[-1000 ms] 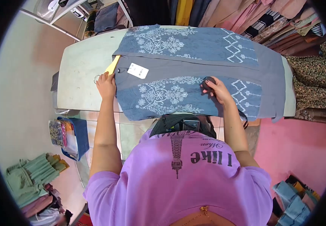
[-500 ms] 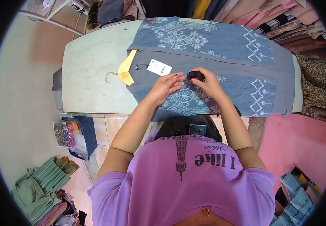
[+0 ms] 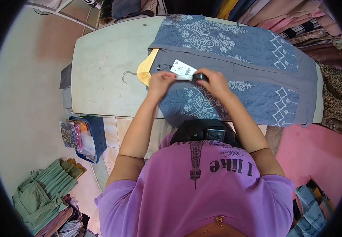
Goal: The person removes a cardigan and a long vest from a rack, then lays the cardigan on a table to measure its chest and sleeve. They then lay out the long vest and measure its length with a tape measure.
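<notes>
My right hand (image 3: 214,83) is closed around a small, round black tape measure (image 3: 200,77). A short white tape strip (image 3: 184,78) stretches from it to my left hand (image 3: 162,83), whose fingers pinch its end. Both hands are above a grey-blue garment (image 3: 264,68) with white floral embroidery, spread flat on the table. Just beyond the strip lies a white price tag (image 3: 183,68), attached near the neckline by a dark cord. A yellow hanger (image 3: 145,68) with a metal hook sits in the neck of the garment, left of my left hand.
The pale tabletop (image 3: 104,71) extends left of the garment. Below it stands a blue basket (image 3: 99,138) with packaged items. Folded green clothes (image 3: 46,191) are at lower left, folded denim (image 3: 309,209) at lower right. Clothes (image 3: 285,17) hang along the back right.
My left hand has gone from spread fingers to a pinch on the tape end. A short length of white strip now shows between my hands. The view has shifted slightly.
</notes>
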Available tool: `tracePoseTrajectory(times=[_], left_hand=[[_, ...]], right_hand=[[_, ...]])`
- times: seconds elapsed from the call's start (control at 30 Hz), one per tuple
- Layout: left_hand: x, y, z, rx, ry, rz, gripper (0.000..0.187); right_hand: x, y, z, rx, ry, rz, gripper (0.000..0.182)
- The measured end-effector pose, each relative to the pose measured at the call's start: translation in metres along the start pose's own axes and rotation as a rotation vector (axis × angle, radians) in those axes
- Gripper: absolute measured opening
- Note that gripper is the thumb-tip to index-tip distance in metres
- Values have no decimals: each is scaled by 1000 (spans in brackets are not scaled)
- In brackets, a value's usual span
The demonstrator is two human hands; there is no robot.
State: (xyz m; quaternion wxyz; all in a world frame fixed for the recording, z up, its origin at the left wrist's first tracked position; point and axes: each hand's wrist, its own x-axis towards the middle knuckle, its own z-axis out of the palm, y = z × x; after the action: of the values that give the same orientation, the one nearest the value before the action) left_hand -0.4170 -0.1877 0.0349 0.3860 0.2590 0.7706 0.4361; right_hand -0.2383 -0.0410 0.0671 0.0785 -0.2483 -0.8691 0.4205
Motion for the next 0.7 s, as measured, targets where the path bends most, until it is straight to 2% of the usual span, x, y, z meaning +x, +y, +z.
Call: tracePoseTrajectory(times=[0.07, 0.1, 0.17, 0.2, 0.27, 0.3, 0.37, 0.4, 0.47, 0.6, 0.67, 0.7], left_hand=[[6, -3, -22, 269, 263, 50, 8], [7, -4, -28, 267, 262, 49, 8], [7, -3, -34, 559, 387, -9, 7], [7, -4, -34, 558, 389, -9, 7], [7, -6, -31, 911, 543, 309, 7], [8, -6, -29, 909, 540, 312, 7], [8, -5, -26, 971, 644, 448, 7], [9, -6, -26, 970, 642, 450, 7], [10, -14, -30, 1021, 511, 444, 10], [6, -21, -31, 1118, 451, 527, 14], [-3, -18, -27, 1421, 420, 581, 24], [-8, -17, -23, 1422, 418, 587, 24]], right_hand=[[-1, 9, -10, -77, 66, 92, 27], [-1, 21, -11, -74, 86, 118, 26], [-4, 27, -17, -74, 116, 113, 27], [-4, 28, -18, -73, 149, 109, 27], [-5, 30, -18, -79, 134, 145, 28], [-5, 32, -16, -83, 126, 148, 26], [-7, 33, -15, -89, 118, 153, 25], [-8, 32, -14, -115, 113, 161, 25], [-9, 32, -12, -138, 108, 168, 25], [-10, 33, -12, -138, 123, 152, 26], [-12, 30, -14, -147, 129, 134, 27], [-13, 28, -15, -146, 133, 133, 27]])
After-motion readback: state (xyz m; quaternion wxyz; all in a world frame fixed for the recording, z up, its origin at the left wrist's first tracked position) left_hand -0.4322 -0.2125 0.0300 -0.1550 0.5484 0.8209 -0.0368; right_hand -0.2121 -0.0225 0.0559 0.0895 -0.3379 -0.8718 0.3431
